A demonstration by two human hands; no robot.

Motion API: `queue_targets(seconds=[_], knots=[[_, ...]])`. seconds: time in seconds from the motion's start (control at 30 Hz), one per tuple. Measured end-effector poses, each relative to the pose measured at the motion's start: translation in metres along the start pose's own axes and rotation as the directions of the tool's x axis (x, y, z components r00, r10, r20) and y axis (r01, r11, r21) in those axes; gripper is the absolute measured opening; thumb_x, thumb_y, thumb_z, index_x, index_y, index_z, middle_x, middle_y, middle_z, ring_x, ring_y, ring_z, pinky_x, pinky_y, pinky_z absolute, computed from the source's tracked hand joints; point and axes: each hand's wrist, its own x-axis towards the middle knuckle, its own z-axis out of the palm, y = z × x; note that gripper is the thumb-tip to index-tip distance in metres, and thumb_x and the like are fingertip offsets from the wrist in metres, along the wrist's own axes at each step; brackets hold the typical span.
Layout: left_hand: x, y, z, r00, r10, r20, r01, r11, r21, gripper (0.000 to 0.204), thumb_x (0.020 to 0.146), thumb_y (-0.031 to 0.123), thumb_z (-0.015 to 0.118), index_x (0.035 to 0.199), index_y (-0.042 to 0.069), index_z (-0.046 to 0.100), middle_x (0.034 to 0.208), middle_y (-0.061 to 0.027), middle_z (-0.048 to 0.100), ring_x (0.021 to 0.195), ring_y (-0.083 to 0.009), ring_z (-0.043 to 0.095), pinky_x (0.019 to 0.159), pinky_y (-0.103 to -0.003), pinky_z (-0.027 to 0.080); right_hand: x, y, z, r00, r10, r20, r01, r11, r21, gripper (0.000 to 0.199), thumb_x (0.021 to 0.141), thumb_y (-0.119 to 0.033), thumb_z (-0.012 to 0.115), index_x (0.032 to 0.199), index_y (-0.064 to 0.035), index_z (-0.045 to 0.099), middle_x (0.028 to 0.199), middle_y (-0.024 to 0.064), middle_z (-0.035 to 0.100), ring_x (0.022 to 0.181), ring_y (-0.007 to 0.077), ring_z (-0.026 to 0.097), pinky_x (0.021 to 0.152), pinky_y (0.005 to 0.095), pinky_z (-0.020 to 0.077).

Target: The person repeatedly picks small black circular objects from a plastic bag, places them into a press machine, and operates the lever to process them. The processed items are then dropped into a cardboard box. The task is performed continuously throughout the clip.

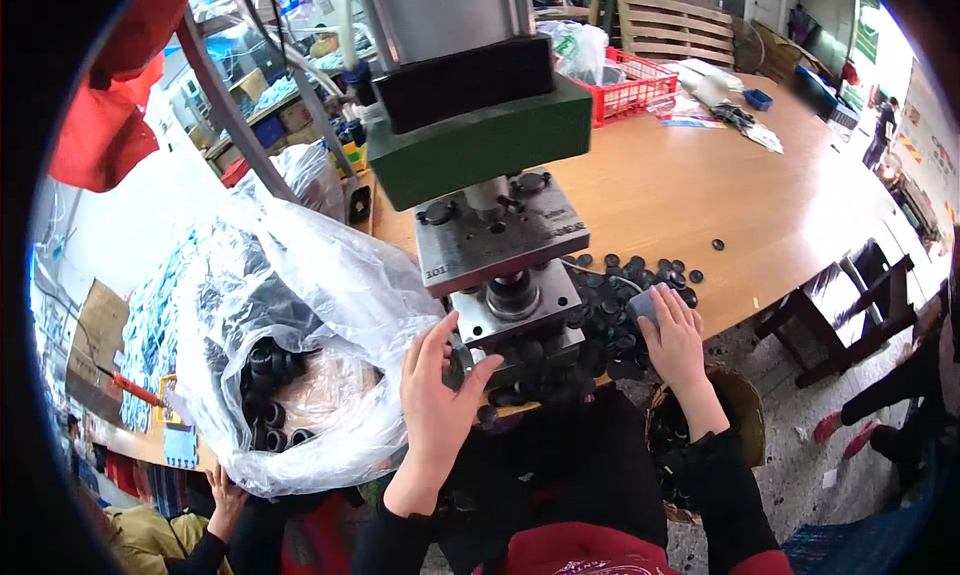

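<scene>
My right hand (678,345) pinches a grey pad (645,305) by heaped black discs (612,300); my left hand (437,390) curves beside the lower die (550,297), its grip unclear.
A dark round piece (512,295) stands on that die; beyond, black rings (270,360) lie in the plastic bag (365,275). I judge the work partway, plenty left.

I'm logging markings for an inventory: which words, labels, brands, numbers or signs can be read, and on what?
Upper metal plate: stamped characters, partly legible; I won't copy them out.
Red shirt: pale print, too small and cut off to read.
I can read nothing else.
</scene>
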Motion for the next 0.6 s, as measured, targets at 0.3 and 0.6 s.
queue_targets(seconds=[0.3, 0.6], knots=[[-0.080, -0.133, -0.147, 0.942, -0.271, -0.196, 0.324, 0.885, 0.335, 0.014, 0.082, 0.014, 0.072, 0.091, 0.004, 0.068, 0.086, -0.0101, 0.066, 0.081, -0.0266, 0.061, 0.073, -0.037, 0.048, 0.007, 0.007, 0.007, 0.965, 0.071, 0.252, -0.045, 0.993, -0.107, 0.049, 0.101, -0.039, 0.045, 0.138, -0.0081, 0.050, 0.146, 0.0114, 0.046, 0.137, 0.0249, 0.040, 0.115, 0.0431, 0.0180], [-0.081, -0.210, -0.203, 0.814, -0.580, 0.026, 0.376, 0.560, 0.739, 0.049, 0.073, 0.049, 0.076, 0.094, 0.005, 0.068, 0.085, -0.0162, 0.070, 0.085, -0.0346, 0.067, 0.075, -0.041, 0.052, -0.033, 0.004, 0.015, 0.995, -0.087, 0.047, 0.087, 0.996, 0.001, 0.042, 0.101, -0.025, 0.047, 0.138, -0.0056, 0.050, 0.145, 0.0112, 0.047, 0.134, 0.0279, 0.042, 0.113, 0.0406, 0.0245]])
